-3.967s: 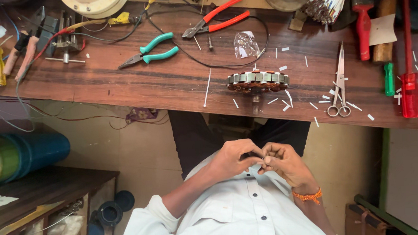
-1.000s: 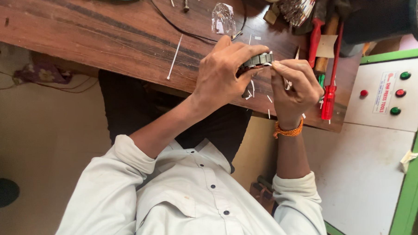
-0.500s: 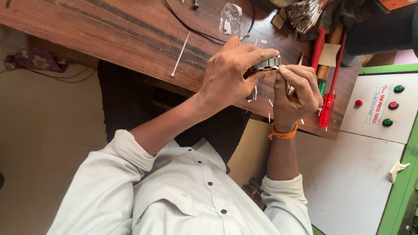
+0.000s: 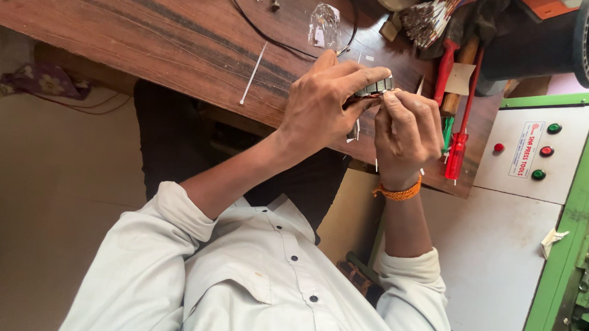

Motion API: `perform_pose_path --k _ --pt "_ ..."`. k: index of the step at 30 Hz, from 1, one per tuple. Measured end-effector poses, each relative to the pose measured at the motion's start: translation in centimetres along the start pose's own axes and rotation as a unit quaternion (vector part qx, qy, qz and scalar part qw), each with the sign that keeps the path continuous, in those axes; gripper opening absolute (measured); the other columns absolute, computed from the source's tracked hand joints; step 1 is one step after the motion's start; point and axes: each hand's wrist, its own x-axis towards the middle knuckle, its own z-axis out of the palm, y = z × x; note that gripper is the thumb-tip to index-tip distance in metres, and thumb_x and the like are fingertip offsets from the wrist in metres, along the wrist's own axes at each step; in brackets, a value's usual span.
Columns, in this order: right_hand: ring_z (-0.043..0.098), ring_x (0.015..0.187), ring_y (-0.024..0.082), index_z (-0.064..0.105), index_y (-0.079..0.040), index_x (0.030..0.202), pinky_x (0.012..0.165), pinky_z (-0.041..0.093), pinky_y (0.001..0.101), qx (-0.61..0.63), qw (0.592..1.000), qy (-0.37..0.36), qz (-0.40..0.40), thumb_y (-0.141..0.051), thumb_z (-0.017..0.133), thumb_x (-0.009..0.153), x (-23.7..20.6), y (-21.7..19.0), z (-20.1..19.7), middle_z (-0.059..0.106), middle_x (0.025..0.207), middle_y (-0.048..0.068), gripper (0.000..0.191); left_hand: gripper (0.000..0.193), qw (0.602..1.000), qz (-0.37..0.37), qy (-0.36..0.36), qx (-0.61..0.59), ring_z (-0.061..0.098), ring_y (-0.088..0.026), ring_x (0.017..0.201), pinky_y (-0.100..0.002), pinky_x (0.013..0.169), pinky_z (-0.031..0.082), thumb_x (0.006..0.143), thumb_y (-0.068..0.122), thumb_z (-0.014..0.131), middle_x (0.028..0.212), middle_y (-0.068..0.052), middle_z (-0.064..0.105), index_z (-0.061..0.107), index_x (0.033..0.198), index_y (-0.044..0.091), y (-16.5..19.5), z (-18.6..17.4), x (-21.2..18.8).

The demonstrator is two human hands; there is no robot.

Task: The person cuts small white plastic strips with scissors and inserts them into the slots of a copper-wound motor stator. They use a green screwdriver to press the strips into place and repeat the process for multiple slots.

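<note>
The left hand (image 4: 319,112) is closed around the small round metal part (image 4: 374,87), held up just over the wooden counter (image 4: 173,46), and the right hand (image 4: 407,132) pinches at its edge, so steady holding and tiny, slow pushes seem best.

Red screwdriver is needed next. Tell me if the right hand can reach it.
Probably yes: the red screwdriver lies right beside the right hand, nothing between them, though that hand now pinches the metal part.
</note>
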Motion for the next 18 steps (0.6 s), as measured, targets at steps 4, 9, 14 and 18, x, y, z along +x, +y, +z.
perform_pose_path --k 4,9,14,18 --pt "0.07 0.098 0.031 0.072 0.004 0.111 0.085 0.062 0.0394 -0.041 0.999 -0.016 -0.024 0.017 0.08 0.087 0.1 -0.5 -0.1 0.07 0.106 0.016 0.028 0.043 1.0 0.013 -0.006 -0.013 0.063 -0.021 0.095 -0.033 0.085 0.057 0.085 0.015 0.083 0.109 0.002 0.074 0.071 0.126 0.017 -0.4 -0.2 0.0" --pt "0.07 0.099 0.033 0.072 0.005 0.113 0.089 0.063 0.0404 -0.047 0.997 -0.024 -0.05 0.014 0.08 0.089 0.2 -0.6 0.0 0.07 0.107 0.016 0.027 0.043 0.999 0.033 -0.016 -0.024 0.061 -0.023 0.094 -0.035 0.086 0.054 0.084 0.01 0.083 0.107 0.001 0.074 0.071 0.126 0.015 -0.9 -0.3 0.4" --pt "0.073 0.098 0.03 0.075 0.001 0.112 0.09 0.063 0.0381 -0.046 0.998 -0.047 -0.022 0.013 0.079 0.09 0.7 -0.9 -1.0 0.073 0.103 0.013 0.025 0.042 0.998 0.019 -0.035 -0.04 0.061 -0.025 0.092 -0.036 0.083 0.054 0.084 0.012 0.084 0.103 0.0 0.075 0.072 0.124 0.015 -0.8 -0.8 0.7" --pt "0.076 0.103 0.027 0.073 0.002 0.115 0.092 0.062 0.0349 0.014 0.994 -0.099 0.047 0.011 0.078 0.096 1.0 -1.5 -2.4 0.074 0.112 0.015 0.022 0.041 0.998 0.015 -0.033 -0.052 0.06 -0.025 0.092 -0.038 0.083 0.053 0.085 0.017 0.084 0.103 0.0 0.075 0.071 0.123 0.016 -0.8 -1.0 0.6"
